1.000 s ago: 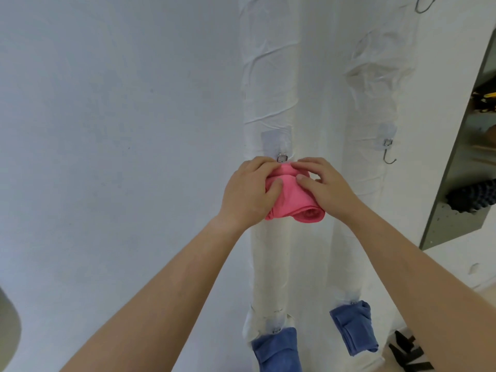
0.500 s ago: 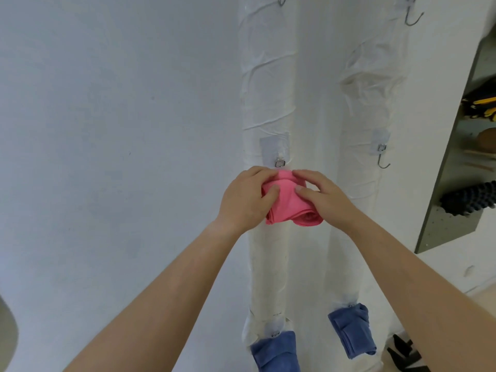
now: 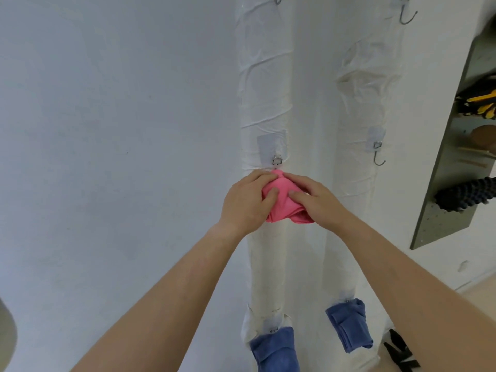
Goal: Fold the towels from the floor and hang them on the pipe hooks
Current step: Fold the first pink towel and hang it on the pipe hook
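Observation:
A folded pink towel (image 3: 281, 202) is held against the left white-wrapped pipe (image 3: 264, 89), its top just under the metal loop of a stick-on hook (image 3: 277, 160). My left hand (image 3: 248, 201) grips the towel's left side with thumb in front. My right hand (image 3: 315, 201) grips its right side, fingers curled over the top. The hook's curved end is hidden behind the towel and fingers. On the right pipe (image 3: 373, 76) an empty hook (image 3: 378, 153) hangs at the same height.
Two folded blue towels hang low down, one (image 3: 273, 350) on the left pipe and one (image 3: 349, 327) on the right pipe. More empty hooks (image 3: 406, 12) sit at the top. A grey shelf panel (image 3: 445, 167) with tools stands at the right.
The view has tilted up, so hands and pink towel sit lower in frame. The towel's top now lies a little below the hook's loop; both hands keep their grip.

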